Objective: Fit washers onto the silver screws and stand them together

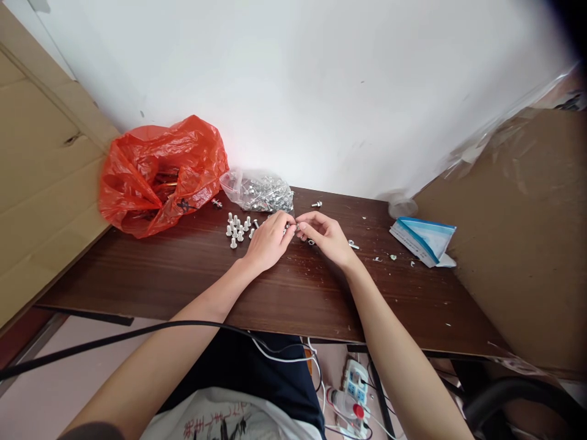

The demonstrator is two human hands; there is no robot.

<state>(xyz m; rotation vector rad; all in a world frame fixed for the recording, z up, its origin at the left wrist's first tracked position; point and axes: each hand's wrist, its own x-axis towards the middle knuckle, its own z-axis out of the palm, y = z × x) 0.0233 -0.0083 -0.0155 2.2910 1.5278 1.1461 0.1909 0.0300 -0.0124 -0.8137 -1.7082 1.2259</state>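
Observation:
My left hand (271, 239) and my right hand (326, 237) meet fingertip to fingertip just above the table. Both are closed in a pinch around a small metal fastener (297, 226), largely covered by the fingers; whether it is a bolt, a nut or both I cannot tell. Left of my left hand, several silvery bolts (236, 229) stand on their heads in a cluster. A clear plastic bag (261, 190) full of metal fasteners lies behind the hands. Loose bolts rest near my right hand, one bolt (353, 244) beside it and another bolt (317, 204) farther back.
A red plastic bag (160, 177) sits at the back left of the brown table (174, 275). On the right are a blue-and-white packet (424, 238) and a clear round container (402, 206). Cardboard stands on both sides. A black cable (137, 333) crosses in front; a power strip (356, 385) lies below.

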